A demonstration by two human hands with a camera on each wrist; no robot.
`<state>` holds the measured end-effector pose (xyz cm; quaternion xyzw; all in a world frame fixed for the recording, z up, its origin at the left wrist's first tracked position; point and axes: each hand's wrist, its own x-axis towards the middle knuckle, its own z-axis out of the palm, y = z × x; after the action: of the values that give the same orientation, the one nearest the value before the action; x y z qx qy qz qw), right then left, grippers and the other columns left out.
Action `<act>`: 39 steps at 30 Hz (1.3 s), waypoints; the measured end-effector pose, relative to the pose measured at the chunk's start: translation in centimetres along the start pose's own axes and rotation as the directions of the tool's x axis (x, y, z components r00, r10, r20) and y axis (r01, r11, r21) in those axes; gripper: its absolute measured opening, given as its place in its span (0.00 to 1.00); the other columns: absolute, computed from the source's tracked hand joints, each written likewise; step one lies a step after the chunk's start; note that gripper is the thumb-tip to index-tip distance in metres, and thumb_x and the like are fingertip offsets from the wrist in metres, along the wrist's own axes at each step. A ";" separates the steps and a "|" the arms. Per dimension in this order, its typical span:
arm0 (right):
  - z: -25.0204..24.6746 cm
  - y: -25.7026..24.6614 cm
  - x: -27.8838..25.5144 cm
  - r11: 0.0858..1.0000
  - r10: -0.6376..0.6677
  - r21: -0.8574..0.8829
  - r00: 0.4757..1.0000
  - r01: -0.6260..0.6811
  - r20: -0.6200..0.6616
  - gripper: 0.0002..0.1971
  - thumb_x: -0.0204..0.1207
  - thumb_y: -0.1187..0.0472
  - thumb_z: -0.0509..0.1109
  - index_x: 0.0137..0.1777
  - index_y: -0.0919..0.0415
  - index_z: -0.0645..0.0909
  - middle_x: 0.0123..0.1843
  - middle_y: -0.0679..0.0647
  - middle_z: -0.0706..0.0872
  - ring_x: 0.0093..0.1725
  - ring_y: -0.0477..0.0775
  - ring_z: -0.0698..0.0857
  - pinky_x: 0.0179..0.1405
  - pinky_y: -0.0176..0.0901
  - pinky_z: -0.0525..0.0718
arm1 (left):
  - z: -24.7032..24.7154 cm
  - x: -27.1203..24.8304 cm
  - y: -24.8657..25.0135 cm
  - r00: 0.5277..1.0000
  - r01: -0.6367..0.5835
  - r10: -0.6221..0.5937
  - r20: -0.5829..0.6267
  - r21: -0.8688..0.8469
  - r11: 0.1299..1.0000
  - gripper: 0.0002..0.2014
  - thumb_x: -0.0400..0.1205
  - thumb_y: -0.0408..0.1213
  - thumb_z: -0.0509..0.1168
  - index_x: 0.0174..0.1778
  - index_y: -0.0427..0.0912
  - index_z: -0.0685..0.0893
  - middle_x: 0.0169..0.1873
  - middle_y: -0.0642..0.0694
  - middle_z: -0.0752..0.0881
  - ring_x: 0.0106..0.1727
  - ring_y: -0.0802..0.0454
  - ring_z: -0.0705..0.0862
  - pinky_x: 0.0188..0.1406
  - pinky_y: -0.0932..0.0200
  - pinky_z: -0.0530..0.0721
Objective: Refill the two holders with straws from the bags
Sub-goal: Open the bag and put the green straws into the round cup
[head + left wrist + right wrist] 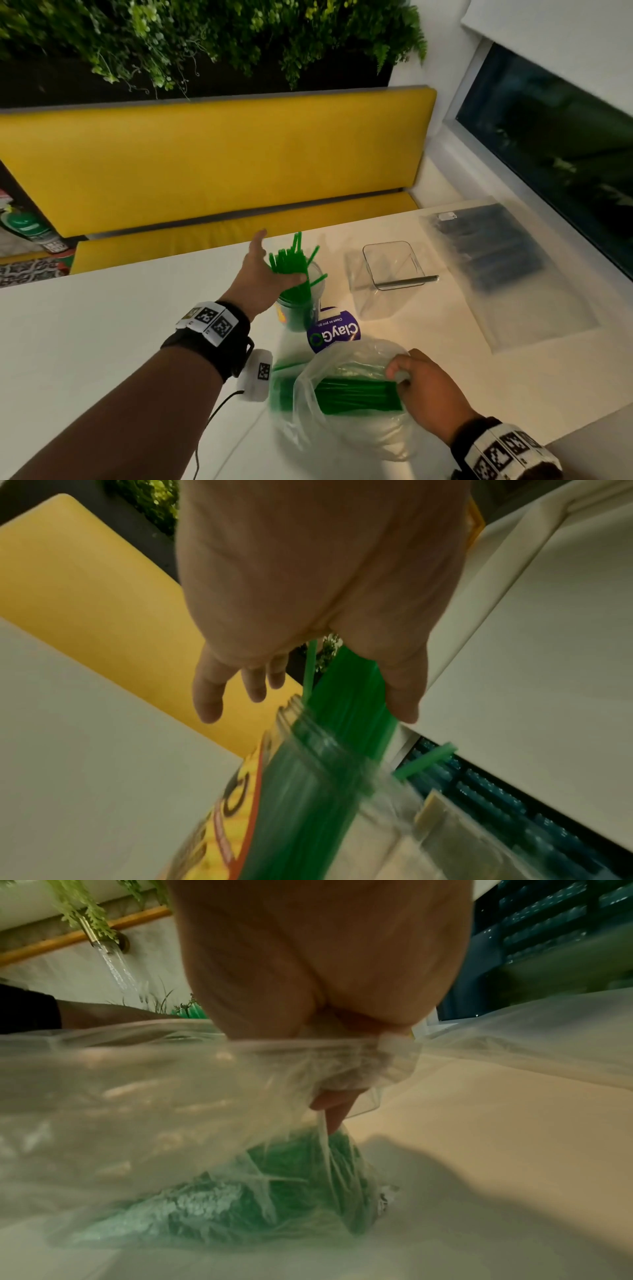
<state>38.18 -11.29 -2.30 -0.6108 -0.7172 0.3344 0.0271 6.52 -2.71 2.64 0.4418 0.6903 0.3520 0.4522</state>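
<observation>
From the head view, the left hand (pixel 260 274) reaches over the jar (pixel 298 308) on the white table (pixel 102 335), its fingers spread, thumb and forefinger around a bunch of green straws (pixel 291 263) that stand in the jar's mouth. Just behind the jar, nearer the person, lies a clear bag (pixel 346 404) with more green straws inside; the right hand (pixel 424 387) pinches its rim. Right of the jar stands a clear square holder (pixel 394 265) with one dark straw (pixel 411 281) across it, and beyond that a flat bag of dark straws (pixel 493 253). From the left wrist, the hand (pixel 308 588) is loose and wide, the straws (pixel 349 702) between thumb and fingers, their lower ends in the jar (pixel 308 777). From the right wrist, the hand (pixel 318 974) grips bunched plastic of the bag (pixel 154 1096).
</observation>
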 end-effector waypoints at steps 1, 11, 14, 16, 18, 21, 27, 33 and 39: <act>0.0 -0.1 0.0 1.000 0.001 0.002 1.000 -0.001 0.005 0.19 0.74 0.72 0.66 0.41 0.41 0.82 0.47 0.40 0.78 0.43 0.44 0.81 0.42 0.22 0.75 | -0.6 -0.3 0.4 0.999 -0.032 0.032 -0.018 -0.012 0.999 0.60 0.67 0.44 0.85 0.84 0.64 0.47 0.82 0.40 0.63 0.81 0.42 0.67 0.72 0.37 0.77; -0.2 -1.7 0.3 0.999 -0.043 -0.007 0.999 0.043 0.019 0.19 0.72 0.70 0.69 0.44 0.39 0.81 0.46 0.39 0.75 0.41 0.43 0.80 0.39 0.21 0.74 | 6.0 -12.4 2.9 0.628 -0.778 0.664 0.405 0.334 0.532 0.09 0.84 0.43 0.60 0.44 0.47 0.83 0.39 0.49 0.84 0.39 0.53 0.80 0.42 0.55 0.81; 0.0 -2.3 0.2 0.996 -0.087 -0.008 0.996 0.087 0.028 0.19 0.71 0.69 0.70 0.48 0.39 0.82 0.48 0.38 0.75 0.44 0.43 0.81 0.41 0.22 0.74 | 10.8 -12.4 -3.0 0.619 -0.784 0.441 0.650 0.489 0.381 0.13 0.84 0.37 0.53 0.46 0.40 0.84 0.43 0.39 0.87 0.43 0.40 0.85 0.51 0.45 0.85; 0.1 -2.5 0.1 0.993 -0.116 -0.006 0.992 0.117 0.049 0.23 0.70 0.71 0.69 0.53 0.39 0.81 0.51 0.37 0.74 0.45 0.43 0.82 0.42 0.22 0.74 | 12.3 -11.7 -5.4 0.729 -0.668 0.239 0.641 0.590 0.455 0.17 0.85 0.41 0.54 0.61 0.39 0.82 0.59 0.39 0.85 0.60 0.38 0.83 0.69 0.41 0.78; 0.1 -2.4 -0.1 0.990 -0.138 -0.016 0.988 0.140 0.066 0.25 0.69 0.71 0.70 0.55 0.38 0.79 0.53 0.37 0.72 0.45 0.44 0.83 0.42 0.25 0.77 | 13.0 -11.3 -6.6 0.768 -0.590 0.080 0.636 0.653 0.475 0.24 0.82 0.48 0.58 0.74 0.44 0.73 0.71 0.43 0.78 0.72 0.40 0.75 0.76 0.39 0.70; 0.0 -2.2 -0.4 0.981 -0.194 -0.005 0.976 0.195 0.099 0.27 0.67 0.71 0.70 0.54 0.35 0.76 0.57 0.37 0.69 0.46 0.45 0.83 0.45 0.35 0.84 | 13.7 -11.5 -6.6 0.793 -0.574 0.072 0.604 0.704 0.418 0.31 0.83 0.50 0.60 0.81 0.47 0.61 0.75 0.42 0.74 0.76 0.39 0.71 0.77 0.35 0.67; -0.7 -1.1 -0.8 0.975 -0.223 -0.002 0.975 0.223 -0.019 0.24 0.69 0.69 0.73 0.50 0.36 0.72 0.62 0.34 0.65 0.44 0.46 0.84 0.42 0.35 0.84 | 13.3 -10.7 -7.0 0.833 -0.524 0.156 0.530 0.667 0.529 0.23 0.82 0.47 0.56 0.73 0.47 0.75 0.72 0.46 0.79 0.75 0.42 0.74 0.81 0.43 0.65; 0.1 -1.6 -1.0 0.944 -0.327 -0.059 0.942 0.323 -0.074 0.16 0.72 0.67 0.71 0.45 0.40 0.78 0.66 0.34 0.63 0.50 0.44 0.82 0.42 0.19 0.70 | 13.8 -10.0 -8.4 0.842 -0.524 0.095 0.531 0.762 0.381 0.27 0.82 0.41 0.63 0.78 0.46 0.69 0.77 0.44 0.74 0.78 0.41 0.71 0.81 0.39 0.65; -1.0 -1.4 -0.5 0.966 -0.250 0.032 0.957 0.257 -0.145 0.19 0.72 0.70 0.72 0.48 0.39 0.82 0.70 0.31 0.64 0.55 0.37 0.80 0.50 0.22 0.76 | 11.8 -10.6 -6.7 0.857 -0.483 0.124 0.501 0.697 0.530 0.13 0.80 0.49 0.60 0.59 0.51 0.79 0.61 0.48 0.83 0.63 0.43 0.80 0.70 0.46 0.77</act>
<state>37.53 -11.38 -0.62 -0.5349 -0.7773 0.3025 0.1353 17.71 -13.98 -4.04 0.7733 0.5775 -0.0190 0.2610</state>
